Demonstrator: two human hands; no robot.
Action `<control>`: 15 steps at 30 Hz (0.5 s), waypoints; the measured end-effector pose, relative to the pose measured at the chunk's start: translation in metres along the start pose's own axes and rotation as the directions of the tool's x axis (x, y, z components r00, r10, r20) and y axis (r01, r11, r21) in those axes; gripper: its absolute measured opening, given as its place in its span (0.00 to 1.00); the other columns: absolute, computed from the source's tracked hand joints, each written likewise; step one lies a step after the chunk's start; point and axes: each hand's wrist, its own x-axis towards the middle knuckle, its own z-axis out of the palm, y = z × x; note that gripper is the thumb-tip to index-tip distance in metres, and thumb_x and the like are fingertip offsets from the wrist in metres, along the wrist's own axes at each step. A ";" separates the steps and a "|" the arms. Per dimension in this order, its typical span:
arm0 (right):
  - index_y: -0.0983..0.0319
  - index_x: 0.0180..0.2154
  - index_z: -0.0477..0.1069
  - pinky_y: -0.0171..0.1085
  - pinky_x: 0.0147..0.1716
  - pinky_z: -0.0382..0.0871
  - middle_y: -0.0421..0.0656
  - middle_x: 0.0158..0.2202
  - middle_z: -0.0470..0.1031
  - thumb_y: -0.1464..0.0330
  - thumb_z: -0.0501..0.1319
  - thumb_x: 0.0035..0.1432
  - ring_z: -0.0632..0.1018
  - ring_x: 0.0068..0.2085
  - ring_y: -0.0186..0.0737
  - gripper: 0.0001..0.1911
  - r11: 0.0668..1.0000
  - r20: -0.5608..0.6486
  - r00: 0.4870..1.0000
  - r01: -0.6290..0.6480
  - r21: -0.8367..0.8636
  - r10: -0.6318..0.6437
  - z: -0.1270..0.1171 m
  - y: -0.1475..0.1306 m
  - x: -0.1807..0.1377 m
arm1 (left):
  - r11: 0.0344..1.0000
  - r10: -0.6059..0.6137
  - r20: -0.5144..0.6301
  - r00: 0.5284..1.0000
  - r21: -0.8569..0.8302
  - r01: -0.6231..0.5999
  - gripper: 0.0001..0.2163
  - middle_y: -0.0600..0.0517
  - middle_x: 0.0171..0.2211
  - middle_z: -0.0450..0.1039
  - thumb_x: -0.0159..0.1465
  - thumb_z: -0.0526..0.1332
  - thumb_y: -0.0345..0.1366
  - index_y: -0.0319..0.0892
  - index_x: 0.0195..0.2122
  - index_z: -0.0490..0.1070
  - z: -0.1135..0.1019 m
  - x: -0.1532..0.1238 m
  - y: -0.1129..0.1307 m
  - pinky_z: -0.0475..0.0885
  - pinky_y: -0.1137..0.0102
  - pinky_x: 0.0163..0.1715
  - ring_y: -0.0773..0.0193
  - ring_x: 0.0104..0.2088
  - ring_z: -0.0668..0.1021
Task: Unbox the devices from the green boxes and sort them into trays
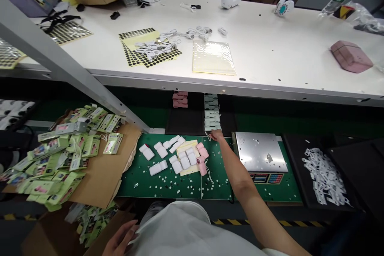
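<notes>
My right hand (216, 135) reaches to the near end of a row of mint-green mini fans (212, 117) beneath the shelf. Its fingers are closed at the nearest fan, and a white strap hangs beside them. My left hand (120, 240) is low at the left, by my shirt, with fingers loosely bent and apart; I see nothing clearly held in it. On the green mat (180, 190) between them lie several white folded fans (185, 163) and two pink fans (202, 166), one with a strap. Some of these rest on a yellowish sheet (183, 148).
A silver scale (261, 152) stands right of my arm. Farther right, a black tray holds white plastic parts (325, 178). Green packages (66, 148) are heaped on cardboard at left, beside a slanting metal post (75, 72). Cables (156, 50) lie on the white shelf (261, 48) overhead.
</notes>
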 end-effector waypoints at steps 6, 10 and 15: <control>0.62 0.52 0.73 0.52 0.54 0.73 0.50 0.57 0.73 0.60 0.62 0.67 0.76 0.55 0.48 0.17 0.769 -0.071 0.980 0.098 -0.632 -0.184 0.002 0.001 -0.023 | 0.999 -0.026 -0.037 0.999 -0.029 0.025 0.38 0.42 0.44 0.83 0.40 0.64 0.73 0.47 0.41 0.78 -0.017 -0.004 -0.019 0.81 0.61 0.40 0.42 0.45 0.84; 0.63 0.48 0.77 0.51 0.55 0.70 0.58 0.55 0.76 0.59 0.63 0.66 0.75 0.59 0.58 0.16 0.596 -0.027 0.952 0.168 -0.785 -0.303 0.013 0.019 -0.042 | 0.993 -0.038 -0.072 0.997 -0.119 0.029 0.39 0.42 0.43 0.83 0.40 0.64 0.73 0.46 0.41 0.78 -0.025 -0.006 -0.031 0.80 0.62 0.40 0.42 0.45 0.83; 0.66 0.53 0.72 0.53 0.54 0.72 0.55 0.54 0.76 0.60 0.62 0.67 0.77 0.55 0.54 0.19 0.475 0.031 0.924 0.224 -0.851 -0.380 0.030 0.024 -0.049 | 0.989 -0.025 -0.029 0.999 -0.144 0.021 0.36 0.43 0.42 0.84 0.42 0.67 0.71 0.46 0.41 0.78 -0.033 0.001 -0.031 0.81 0.62 0.41 0.44 0.45 0.83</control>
